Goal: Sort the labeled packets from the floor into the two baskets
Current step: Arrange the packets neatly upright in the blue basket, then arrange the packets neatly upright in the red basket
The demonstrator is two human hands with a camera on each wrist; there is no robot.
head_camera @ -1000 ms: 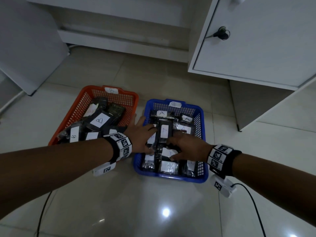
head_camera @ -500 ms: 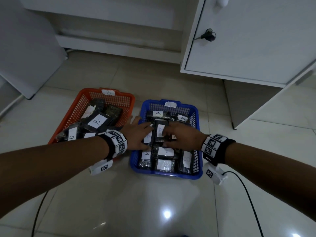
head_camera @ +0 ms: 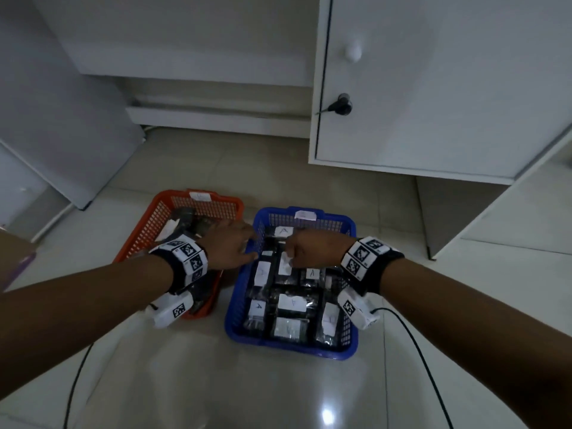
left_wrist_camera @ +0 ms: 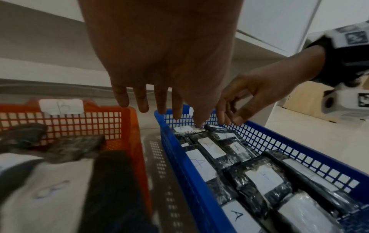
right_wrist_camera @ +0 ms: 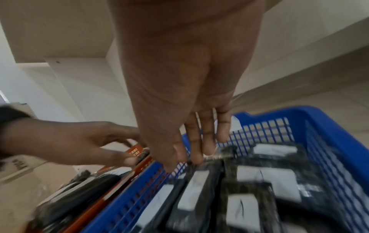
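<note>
Side by side on the tiled floor stand an orange basket (head_camera: 173, 196) tagged B and a blue basket (head_camera: 291, 346) tagged A. Black packets with white A labels (head_camera: 292, 305) fill the blue one in rows. Darker B packets (head_camera: 185, 218) lie heaped in the orange one. My left hand (head_camera: 235, 247) hovers over the gap between the baskets, fingers straight, its thumb tip touching a far packet (left_wrist_camera: 199, 126). My right hand (head_camera: 305, 249) hangs over the blue basket's far end. Its fingers (right_wrist_camera: 197, 151) reach down onto the packets and hold nothing.
A white cabinet stands behind the baskets, its door (head_camera: 433, 88) with a key in the lock (head_camera: 340, 106). Wrist-camera cables (head_camera: 411, 335) trail over the glossy floor. A cardboard box (head_camera: 15, 258) sits at the left edge.
Both hands have slid from the middle of the blue basket toward its far end and lifted a little. The head view has tilted up.
</note>
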